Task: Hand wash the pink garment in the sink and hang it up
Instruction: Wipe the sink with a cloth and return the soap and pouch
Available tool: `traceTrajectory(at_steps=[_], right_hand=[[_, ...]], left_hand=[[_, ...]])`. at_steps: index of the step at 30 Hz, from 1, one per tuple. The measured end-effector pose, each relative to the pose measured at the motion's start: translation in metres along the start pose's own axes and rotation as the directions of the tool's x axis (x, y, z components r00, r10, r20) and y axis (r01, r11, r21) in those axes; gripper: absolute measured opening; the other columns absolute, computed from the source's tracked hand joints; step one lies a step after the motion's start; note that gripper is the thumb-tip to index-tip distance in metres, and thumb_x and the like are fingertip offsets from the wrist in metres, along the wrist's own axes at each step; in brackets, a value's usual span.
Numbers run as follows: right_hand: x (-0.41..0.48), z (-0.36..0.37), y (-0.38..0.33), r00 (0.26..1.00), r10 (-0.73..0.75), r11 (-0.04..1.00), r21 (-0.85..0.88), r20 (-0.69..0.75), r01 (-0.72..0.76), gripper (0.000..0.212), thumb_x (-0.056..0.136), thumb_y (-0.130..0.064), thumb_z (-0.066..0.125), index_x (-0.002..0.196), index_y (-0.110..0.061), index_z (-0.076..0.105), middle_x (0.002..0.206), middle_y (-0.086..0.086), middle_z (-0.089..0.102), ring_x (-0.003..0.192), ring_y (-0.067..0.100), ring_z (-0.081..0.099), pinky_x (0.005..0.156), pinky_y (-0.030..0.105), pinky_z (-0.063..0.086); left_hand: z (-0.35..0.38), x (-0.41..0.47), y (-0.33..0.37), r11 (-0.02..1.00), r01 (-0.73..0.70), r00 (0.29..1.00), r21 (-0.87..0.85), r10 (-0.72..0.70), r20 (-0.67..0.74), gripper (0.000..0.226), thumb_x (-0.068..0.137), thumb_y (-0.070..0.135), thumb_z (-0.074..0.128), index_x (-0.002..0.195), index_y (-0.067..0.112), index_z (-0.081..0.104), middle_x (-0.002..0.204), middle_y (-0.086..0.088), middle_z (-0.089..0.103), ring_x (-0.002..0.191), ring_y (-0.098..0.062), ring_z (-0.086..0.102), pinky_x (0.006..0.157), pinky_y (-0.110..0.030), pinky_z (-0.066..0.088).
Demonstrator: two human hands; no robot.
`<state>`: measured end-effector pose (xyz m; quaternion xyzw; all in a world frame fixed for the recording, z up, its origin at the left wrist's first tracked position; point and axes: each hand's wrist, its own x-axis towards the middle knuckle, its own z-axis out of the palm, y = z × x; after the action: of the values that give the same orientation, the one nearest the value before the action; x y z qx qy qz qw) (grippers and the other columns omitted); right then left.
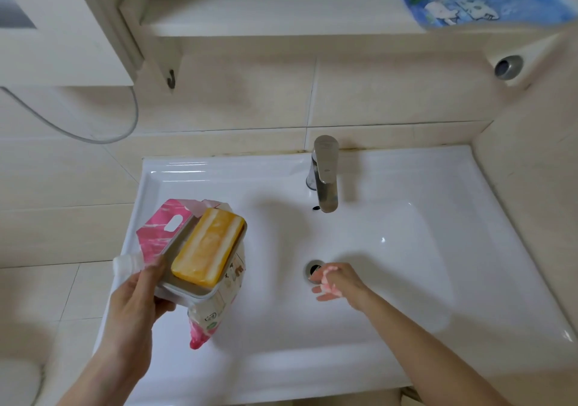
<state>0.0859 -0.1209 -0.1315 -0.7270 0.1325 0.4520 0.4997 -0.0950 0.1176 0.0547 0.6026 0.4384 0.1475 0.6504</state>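
The white ceramic sink (406, 280) is occupying the centre of the view, with its flat tabletop (219, 177) surround running along the beige tiled wall (237, 99). A white shelf (281, 14) is sitting above the wall tiles, and a blue printed cloth (488, 2) is lying at its right end.

The left hand (137, 296) is hovering over the left side of the sink and gripping a stack of items, with the thumb lying across the near corner. A pink-and-white plastic bag (156, 233) is hanging at the bottom of the stack, its lower end drooping toward the basin. A grey soap dish (187, 293) is resting tilted on top of the bag, and a yellow bar of soap (208, 246) is lying in the dish. A piece of white cloth (125, 263) is showing just beside the thumb.

The chrome faucet (325, 174) is standing at the back of the basin, with its spout pointing down toward the bowl.

The right hand (337, 282) is reaching into the bottom of the basin, with its fingers curling round the pink garment (328, 277). The garment is bunching small inside the grip, just beside the drain (313, 267).

A dark metal hook (171, 78) is hanging on the wall under the shelf's left end
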Motion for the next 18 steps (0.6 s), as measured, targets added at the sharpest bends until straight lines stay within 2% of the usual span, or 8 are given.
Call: traceTrajectory(at_steps=[2, 4, 6, 7, 9, 13, 16, 18], right_hand=[[0.006, 0.008, -0.013, 0.999, 0.041, 0.998, 0.053, -0.004, -0.04, 0.024, 0.083, 0.009, 0.046, 0.08, 0.003, 0.07, 0.075, 0.015, 0.068, 0.06, 0.029, 0.064, 0.054, 0.033, 0.055], [0.014, 0.016, -0.021, 0.993, 0.059, 0.996, 0.072, -0.1, -0.052, 0.034, 0.075, 0.014, 0.041, 0.059, 0.0, 0.067, 0.064, 0.016, 0.067, 0.046, 0.023, 0.054, 0.046, 0.023, 0.043], [0.022, 0.026, -0.028, 0.972, 0.066, 0.995, 0.089, -0.225, -0.047, 0.041, 0.071, 0.016, 0.038, 0.041, -0.005, 0.057, 0.046, 0.011, 0.057, 0.036, 0.02, 0.043, 0.04, 0.017, 0.034], [0.024, 0.03, -0.031, 0.958, 0.076, 0.993, 0.106, -0.278, -0.048, 0.041, 0.071, 0.016, 0.039, 0.038, -0.005, 0.05, 0.039, 0.007, 0.048, 0.033, 0.019, 0.036, 0.039, 0.016, 0.03], [0.031, 0.038, -0.036, 0.937, 0.096, 0.989, 0.142, -0.335, -0.05, 0.037, 0.076, 0.015, 0.04, 0.044, -0.005, 0.042, 0.04, 0.004, 0.038, 0.035, 0.018, 0.032, 0.041, 0.018, 0.025], [0.047, 0.046, -0.033, 0.927, 0.094, 0.992, 0.109, -0.363, -0.059, 0.037, 0.087, 0.007, 0.044, 0.054, -0.01, 0.041, 0.059, 0.004, 0.044, 0.052, 0.02, 0.042, 0.051, 0.025, 0.036], [0.052, 0.046, -0.031, 0.902, 0.089, 0.995, 0.069, -0.422, -0.067, 0.035, 0.085, 0.008, 0.046, 0.053, -0.006, 0.039, 0.056, 0.005, 0.041, 0.047, 0.017, 0.037, 0.042, 0.024, 0.028], [0.055, 0.046, -0.03, 0.895, 0.071, 0.997, 0.011, -0.44, -0.074, 0.034, 0.086, 0.006, 0.046, 0.054, -0.005, 0.041, 0.057, 0.006, 0.043, 0.051, 0.02, 0.042, 0.041, 0.025, 0.028]], left_hand=[[-0.001, -0.002, 0.0, 1.0, -0.007, 1.0, 0.002, 0.007, 0.002, 0.032, 0.099, 0.024, 0.044, 0.082, 0.003, 0.061, 0.076, -0.016, 0.052, 0.071, -0.022, 0.042, 0.066, -0.032, 0.038], [-0.002, -0.003, 0.0, 1.0, -0.009, 1.0, 0.003, 0.009, -0.003, 0.034, 0.099, 0.025, 0.044, 0.086, -0.002, 0.06, 0.077, -0.017, 0.05, 0.07, -0.022, 0.042, 0.065, -0.031, 0.038], [-0.004, -0.003, -0.001, 1.0, -0.009, 1.0, 0.009, 0.009, -0.003, 0.038, 0.098, 0.027, 0.044, 0.093, -0.008, 0.059, 0.081, -0.019, 0.051, 0.072, -0.023, 0.043, 0.066, -0.032, 0.038], [-0.005, -0.003, -0.001, 1.0, -0.01, 1.0, 0.01, 0.01, -0.008, 0.039, 0.099, 0.027, 0.044, 0.095, -0.009, 0.059, 0.082, -0.019, 0.051, 0.072, -0.024, 0.043, 0.066, -0.032, 0.038], [-0.007, -0.004, -0.001, 1.0, -0.004, 1.0, 0.009, 0.004, -0.023, 0.039, 0.099, 0.027, 0.043, 0.095, -0.008, 0.059, 0.081, -0.019, 0.05, 0.072, -0.024, 0.042, 0.066, -0.033, 0.038], [-0.009, -0.006, 0.0, 1.0, 0.002, 0.999, 0.003, -0.001, -0.049, 0.037, 0.098, 0.026, 0.044, 0.08, -0.002, 0.057, 0.068, -0.011, 0.051, 0.067, -0.022, 0.042, 0.064, -0.033, 0.037], [-0.012, -0.006, 0.0, 1.0, 0.001, 0.998, 0.005, -0.001, -0.059, 0.038, 0.098, 0.027, 0.044, 0.077, -0.002, 0.057, 0.07, -0.014, 0.051, 0.068, -0.024, 0.043, 0.064, -0.032, 0.038], [-0.014, -0.005, -0.002, 1.0, 0.006, 0.998, 0.011, -0.006, -0.064, 0.039, 0.097, 0.029, 0.044, 0.083, -0.004, 0.059, 0.08, -0.023, 0.055, 0.075, -0.029, 0.046, 0.067, -0.034, 0.04]])
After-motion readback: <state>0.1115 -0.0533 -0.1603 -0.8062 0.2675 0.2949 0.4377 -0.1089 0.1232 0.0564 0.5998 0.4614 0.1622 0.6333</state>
